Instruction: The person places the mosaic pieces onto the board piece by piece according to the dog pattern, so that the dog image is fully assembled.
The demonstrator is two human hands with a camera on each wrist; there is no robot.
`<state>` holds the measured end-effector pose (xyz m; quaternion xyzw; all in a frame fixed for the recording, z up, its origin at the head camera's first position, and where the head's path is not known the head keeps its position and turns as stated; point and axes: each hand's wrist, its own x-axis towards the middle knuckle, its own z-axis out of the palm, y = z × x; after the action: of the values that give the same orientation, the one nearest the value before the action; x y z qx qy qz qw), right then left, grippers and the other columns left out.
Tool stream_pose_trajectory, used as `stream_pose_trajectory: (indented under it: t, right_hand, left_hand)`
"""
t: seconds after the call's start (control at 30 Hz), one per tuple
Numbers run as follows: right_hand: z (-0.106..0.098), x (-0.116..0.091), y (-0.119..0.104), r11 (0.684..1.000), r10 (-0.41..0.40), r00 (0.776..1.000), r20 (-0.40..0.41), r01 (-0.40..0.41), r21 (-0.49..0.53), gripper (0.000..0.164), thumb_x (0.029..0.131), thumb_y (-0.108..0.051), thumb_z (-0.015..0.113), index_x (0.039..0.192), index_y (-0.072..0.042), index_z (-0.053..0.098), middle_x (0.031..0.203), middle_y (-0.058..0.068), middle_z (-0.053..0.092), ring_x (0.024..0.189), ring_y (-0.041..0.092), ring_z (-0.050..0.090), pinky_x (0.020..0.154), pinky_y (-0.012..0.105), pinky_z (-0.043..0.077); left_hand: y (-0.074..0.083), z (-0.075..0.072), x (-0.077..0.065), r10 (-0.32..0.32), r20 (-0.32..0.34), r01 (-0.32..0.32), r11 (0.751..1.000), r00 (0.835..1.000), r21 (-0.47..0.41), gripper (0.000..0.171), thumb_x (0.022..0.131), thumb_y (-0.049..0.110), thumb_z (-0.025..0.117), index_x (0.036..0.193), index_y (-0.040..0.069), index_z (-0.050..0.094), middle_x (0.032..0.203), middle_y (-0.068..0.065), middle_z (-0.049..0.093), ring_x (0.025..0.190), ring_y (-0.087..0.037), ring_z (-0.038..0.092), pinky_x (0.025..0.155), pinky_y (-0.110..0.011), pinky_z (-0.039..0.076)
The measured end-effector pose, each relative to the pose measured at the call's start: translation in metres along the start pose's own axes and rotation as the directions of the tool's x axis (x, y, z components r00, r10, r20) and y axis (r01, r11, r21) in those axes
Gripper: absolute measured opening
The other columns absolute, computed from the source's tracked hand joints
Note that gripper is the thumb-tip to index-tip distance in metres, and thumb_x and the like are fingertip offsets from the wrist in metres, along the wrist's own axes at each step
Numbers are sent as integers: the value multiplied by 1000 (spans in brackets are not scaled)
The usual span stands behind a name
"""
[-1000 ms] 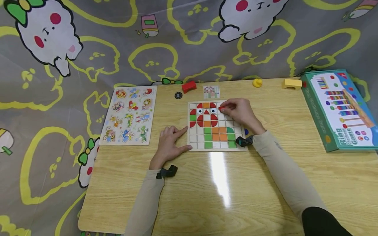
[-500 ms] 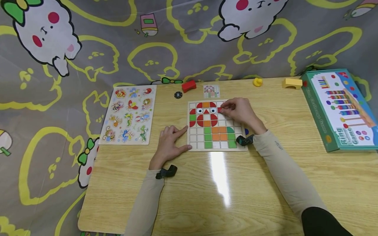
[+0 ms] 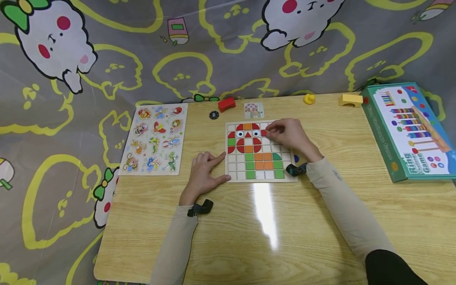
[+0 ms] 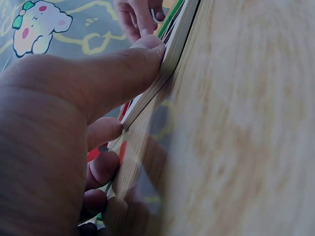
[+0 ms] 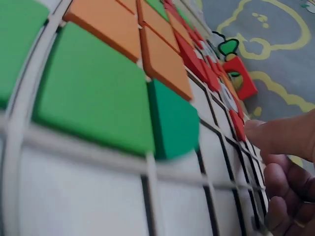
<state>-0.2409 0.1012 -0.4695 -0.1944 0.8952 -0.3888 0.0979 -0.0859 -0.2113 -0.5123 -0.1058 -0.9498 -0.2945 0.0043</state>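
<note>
A wooden grid board lies on the table, partly filled with red, orange, green and eye-patterned tiles. At its left edge rests my left hand, thumb and index finger spread and touching the rim. Over the upper right cells, my right hand pinches a small red tile, which sits beside the right eye tile. In the right wrist view, the thumb meets that red tile, and a dark green rounded tile stands nearer. Its other fingertips are partly hidden there.
Behind the board are a picture card, a red block and a black disc. An insect puzzle board lies left. A yellow duck, yellow arch block and game box stand right.
The red tile in my right fingers has gone from tilted to flatter beside the right eye tile. My left hand stays at the board's edge.
</note>
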Motion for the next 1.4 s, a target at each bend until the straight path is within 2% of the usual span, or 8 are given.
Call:
stream_pose_trajectory:
  t: [0.17, 0.3, 0.67, 0.8, 0.9, 1.13, 1.27, 1.4]
  right_hand:
    - [-23, -19, 14, 1000, -8, 998, -66, 8, -1, 23, 90, -23, 74, 108, -9, 76, 91, 7, 70, 79, 19, 59, 65, 22, 44]
    - [-44, -45, 27, 999, 39, 996, -82, -41, -16, 25, 90, -29, 73, 107, -11, 76, 90, 6, 70, 78, 19, 59, 63, 21, 44]
    - [-74, -147, 61, 987, 152, 987, 55, -149, -53, 34, 87, -37, 76, 113, -15, 73, 92, 1, 69, 76, 12, 60, 65, 20, 46]
    - [-82, -178, 64, 986, 163, 984, 68, -160, -50, 39, 84, -34, 79, 117, -15, 71, 96, 1, 69, 79, 9, 61, 66, 19, 46]
    - [-86, -196, 65, 990, 131, 989, 71, -126, -67, 42, 81, -30, 83, 119, -16, 70, 98, 1, 69, 80, 8, 60, 66, 18, 45]
    - [-89, -213, 70, 989, 21, 996, 91, -7, -149, 37, 75, -17, 87, 109, -17, 73, 91, -3, 66, 77, 6, 59, 62, 19, 46]
    - [-88, -210, 71, 980, 13, 997, 73, 2, -201, 31, 74, -12, 87, 100, -17, 72, 84, -5, 64, 72, 3, 57, 60, 19, 46]
    - [-86, -203, 70, 979, 25, 997, 69, -10, -205, 29, 75, -14, 86, 98, -15, 70, 82, -3, 63, 71, 2, 53, 60, 21, 44]
  left_hand:
    - [1, 1, 0, 7, 2, -7, 1000, 1000, 2, 80, 78, 62, 74, 147, 32, 47, 100, 2, 45, 88, -18, 33, 80, -35, 24]
    - [1, 1, -1, 2, 5, -3, 1000, 1000, 2, 81, 78, 63, 73, 148, 33, 47, 101, 3, 45, 88, -17, 33, 81, -35, 24]
    - [2, 0, 0, -10, 9, 10, 1000, 1000, 11, 80, 77, 63, 73, 148, 35, 46, 100, 3, 45, 89, -17, 33, 81, -35, 24]
    - [3, 0, 0, -11, 11, 11, 1000, 1000, 9, 80, 77, 63, 73, 148, 35, 46, 100, 3, 45, 89, -18, 33, 81, -35, 24]
    - [2, 0, 0, -10, 14, 10, 1000, 1000, 10, 80, 78, 63, 73, 148, 35, 46, 101, 2, 45, 89, -18, 33, 81, -35, 24]
    - [1, 2, 0, 2, -11, -2, 1000, 1000, 8, 80, 77, 61, 75, 147, 34, 48, 100, 3, 45, 88, -18, 33, 81, -36, 24]
    - [1, 5, 0, 6, -6, -6, 1000, 1000, 8, 80, 77, 64, 73, 147, 35, 47, 100, 4, 45, 88, -17, 33, 81, -36, 24]
    - [-1, 4, 0, 4, -10, -4, 1000, 1000, 9, 80, 77, 64, 73, 147, 35, 47, 99, 4, 46, 88, -16, 33, 81, -35, 24]
